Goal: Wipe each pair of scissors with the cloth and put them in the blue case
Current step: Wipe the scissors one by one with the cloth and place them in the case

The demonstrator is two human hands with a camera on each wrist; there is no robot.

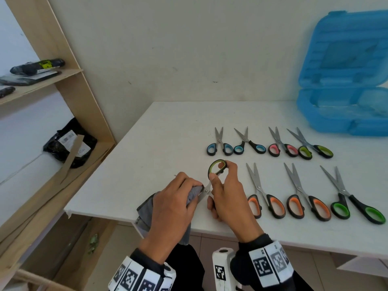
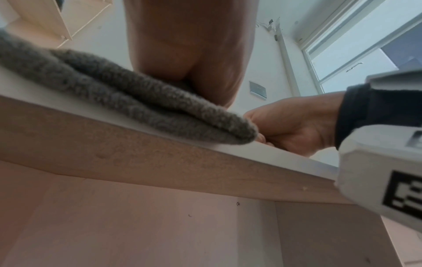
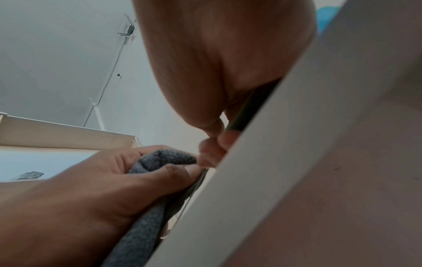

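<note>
table (image 1: pixel 168 127): work near front edge, likely for wrist support; blue case (image 1: pixel 344 80) open at far right, ready to load; left hand (image 1: pixel 174 198) fingers curled, bunching cloth (image 1: pixel 194 194) round blades; right hand (image 1: pixel 228 192) pinching scissors (image 1: pixel 216 168) handles, steadying

A fuzzy grey cloth (image 1: pixel 194 195) is seen; scissors (image 1: pixel 219 141) have shiny metal blades and matt plastic handles. At two o'clock, the case (image 1: pixel 344 80) is glossy plastic; the table (image 1: pixel 168 127) is smooth and matt.
</note>
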